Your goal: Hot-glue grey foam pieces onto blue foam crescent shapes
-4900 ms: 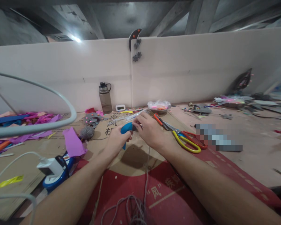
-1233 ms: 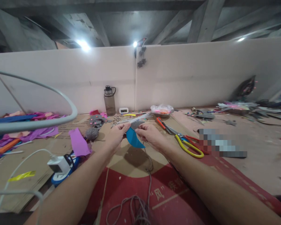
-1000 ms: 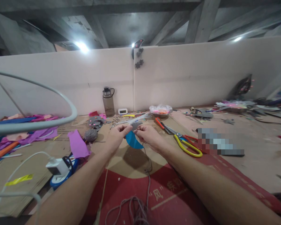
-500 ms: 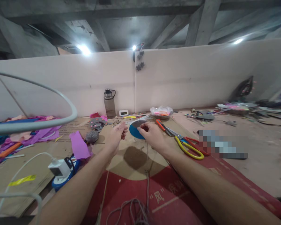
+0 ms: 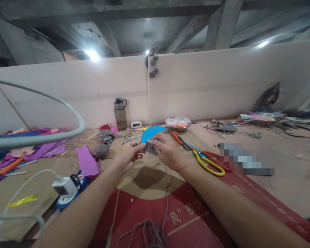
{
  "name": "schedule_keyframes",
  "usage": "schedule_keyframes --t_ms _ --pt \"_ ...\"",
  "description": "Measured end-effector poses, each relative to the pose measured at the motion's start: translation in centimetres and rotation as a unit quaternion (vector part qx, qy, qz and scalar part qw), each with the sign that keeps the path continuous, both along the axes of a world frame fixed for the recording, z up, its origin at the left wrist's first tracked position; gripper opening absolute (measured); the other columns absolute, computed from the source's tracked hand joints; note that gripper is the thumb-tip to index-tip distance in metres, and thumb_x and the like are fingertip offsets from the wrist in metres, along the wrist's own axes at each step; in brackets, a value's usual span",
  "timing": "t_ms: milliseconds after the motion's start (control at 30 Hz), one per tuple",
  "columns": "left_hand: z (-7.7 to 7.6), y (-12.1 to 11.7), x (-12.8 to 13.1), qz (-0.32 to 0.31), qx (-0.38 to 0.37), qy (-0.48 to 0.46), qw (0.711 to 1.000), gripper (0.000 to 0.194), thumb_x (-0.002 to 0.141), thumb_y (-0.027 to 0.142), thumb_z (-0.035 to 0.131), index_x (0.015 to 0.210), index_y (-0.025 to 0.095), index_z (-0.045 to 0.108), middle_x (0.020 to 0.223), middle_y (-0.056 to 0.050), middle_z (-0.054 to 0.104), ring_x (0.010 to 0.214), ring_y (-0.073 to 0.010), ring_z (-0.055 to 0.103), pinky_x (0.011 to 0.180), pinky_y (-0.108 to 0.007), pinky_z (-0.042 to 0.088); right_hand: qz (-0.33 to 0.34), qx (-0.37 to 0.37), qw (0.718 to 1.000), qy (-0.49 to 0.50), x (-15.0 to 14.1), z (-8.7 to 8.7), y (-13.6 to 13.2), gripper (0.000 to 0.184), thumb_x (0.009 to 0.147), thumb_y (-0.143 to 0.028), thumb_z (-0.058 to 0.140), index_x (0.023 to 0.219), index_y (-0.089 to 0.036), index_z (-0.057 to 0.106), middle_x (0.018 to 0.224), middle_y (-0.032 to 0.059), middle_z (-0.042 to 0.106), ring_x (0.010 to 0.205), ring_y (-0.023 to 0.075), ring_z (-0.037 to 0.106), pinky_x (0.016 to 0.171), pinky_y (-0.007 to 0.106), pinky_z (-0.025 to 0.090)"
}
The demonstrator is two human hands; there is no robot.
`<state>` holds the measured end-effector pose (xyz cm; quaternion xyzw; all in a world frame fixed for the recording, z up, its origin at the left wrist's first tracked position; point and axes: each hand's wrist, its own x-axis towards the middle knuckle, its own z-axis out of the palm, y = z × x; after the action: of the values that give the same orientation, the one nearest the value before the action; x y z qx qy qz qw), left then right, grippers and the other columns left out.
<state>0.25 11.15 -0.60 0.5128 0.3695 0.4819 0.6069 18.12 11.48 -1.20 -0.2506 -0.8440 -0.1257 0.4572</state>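
A round piece, part bright blue and part grey, the blue-and-grey disc (image 5: 152,133), is held up above the cardboard in the middle. My left hand (image 5: 133,152) pinches its lower left edge between thumb and fingers. On its lower right side, my right hand (image 5: 165,148) grips it with the fingertips. A grey cord (image 5: 166,199) hangs below my right hand and runs down to a loose tangle at the near edge. Just right of that hand lie scissors (image 5: 209,166) with yellow and red handles, beside an orange cutter (image 5: 177,137).
Behind stand a grey bottle (image 5: 120,115), a small white clock (image 5: 136,124) and a bowl (image 5: 179,124) of bits. Purple cloth (image 5: 87,161) and a ball of grey yarn (image 5: 101,151) lie left, near a white plug (image 5: 65,186). A pale curved tube (image 5: 74,113) crosses the upper left.
The disc has tipped so its blue part now faces up and away, with grey below. My left hand has moved in from beside the disc and taken its edge.
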Motion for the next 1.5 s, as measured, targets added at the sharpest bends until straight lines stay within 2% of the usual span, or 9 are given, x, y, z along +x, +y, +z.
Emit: schedule_keyframes --t_ms 133,300,367,433,500,567,967,1233,1500 --pt "0.1 0.1 0.0 0.014 0.023 0.002 1.0 0.027 0.058 0.031 0.077 0.071 0.012 0.061 0.068 -0.001 0.056 0.058 -0.0068 0.052 0.039 -0.013 0.029 0.021 -0.067 0.995 0.068 -0.2 0.6 -0.4 0.022 0.087 -0.013 0.041 0.099 -0.019 0.058 0.097 0.0092 0.058 0.093 0.0185 0.053 0.083 0.035 0.044" --pt "0.4 -0.4 0.2 0.024 0.026 0.023 0.999 0.024 0.064 0.033 0.072 0.073 0.014 0.059 0.047 0.006 0.046 0.036 -0.0016 0.035 0.031 -0.013 0.014 0.004 -0.109 0.988 0.107 -0.3 0.7 -0.5 0.013 0.087 -0.018 0.043 0.084 -0.02 0.055 0.087 0.0066 0.057 0.086 0.0177 0.052 0.079 0.031 0.042" --pt "0.5 -0.6 0.5 0.025 0.037 0.022 0.999 0.023 0.066 0.032 0.071 0.076 0.014 0.06 0.05 0.004 0.053 0.036 -0.0025 0.042 0.03 -0.012 0.02 -0.007 -0.112 0.988 0.106 -0.3 0.7 -0.4 0.012 0.087 -0.018 0.043 0.081 -0.02 0.054 0.086 0.0059 0.056 0.085 0.0172 0.051 0.079 0.03 0.041" --pt "0.5 -0.7 0.7 0.022 0.039 0.007 0.999 0.023 0.066 0.029 0.071 0.079 0.014 0.06 0.065 -0.001 0.063 0.048 -0.007 0.058 0.036 -0.013 0.035 -0.022 -0.116 0.987 0.107 -0.4 0.6 -0.3 0.012 0.087 -0.019 0.044 0.079 -0.019 0.053 0.084 0.0054 0.056 0.083 0.0169 0.051 0.077 0.03 0.04" --pt "0.3 -0.8 0.9 0.015 0.026 -0.008 1.0 0.023 0.066 0.025 0.072 0.083 0.013 0.06 0.077 -0.004 0.067 0.064 -0.0122 0.066 0.05 -0.017 0.049 -0.04 -0.123 0.985 0.113 -0.4 0.6 -0.4 0.011 0.086 -0.019 0.046 0.078 -0.019 0.052 0.082 0.005 0.055 0.081 0.0167 0.051 0.075 0.029 0.04" --pt "0.2 -0.8 1.1 0.005 0.015 -0.011 1.0 0.024 0.067 0.022 0.071 0.087 0.012 0.061 0.081 -0.006 0.068 0.069 -0.0142 0.067 0.062 -0.022 0.054 -0.057 -0.131 0.982 0.125 -0.5 0.5 -0.4 0.01 0.086 -0.02 0.047 0.077 -0.018 0.052 0.08 0.0046 0.055 0.077 0.0162 0.051 0.071 0.028 0.039" --pt "-0.1 -0.5 0.9 0.013 0.02 -0.037 0.999 0.018 0.07 0.019 0.07 0.084 0.01 0.065 0.083 -0.009 0.07 0.072 -0.0149 0.068 0.071 -0.023 0.055 -0.061 -0.209 0.959 0.181 -0.5 0.8 -0.5 0.009 0.081 -0.025 0.05 0.075 -0.018 0.053 0.076 0.0034 0.056 0.069 0.0144 0.049 0.063 0.027 0.037" --pt "0.2 -0.8 1.0 0.028 0.026 -0.045 0.998 0.018 0.069 0.02 0.071 0.082 0.01 0.064 0.075 -0.009 0.07 0.068 -0.0157 0.068 0.064 -0.021 0.055 0.001 -0.369 0.901 0.227 -0.5 1.3 0.0 0.017 0.077 -0.03 0.049 0.068 -0.018 0.055 0.066 -0.001 0.055 0.063 0.0127 0.049 0.062 0.025 0.037" --pt "0.1 -0.9 1.3 0.03 -0.026 -0.099 0.994 0.019 0.07 0.017 0.068 0.087 0.014 0.059 0.08 -0.007 0.07 0.069 -0.0189 0.069 0.057 -0.023 0.056 -0.02 -0.415 0.878 0.237 -0.8 1.8 -0.4 0.015 0.074 -0.029 0.053 0.068 -0.017 0.059 0.064 0.0 0.058 0.059 0.0125 0.049 0.056 0.024 0.037"
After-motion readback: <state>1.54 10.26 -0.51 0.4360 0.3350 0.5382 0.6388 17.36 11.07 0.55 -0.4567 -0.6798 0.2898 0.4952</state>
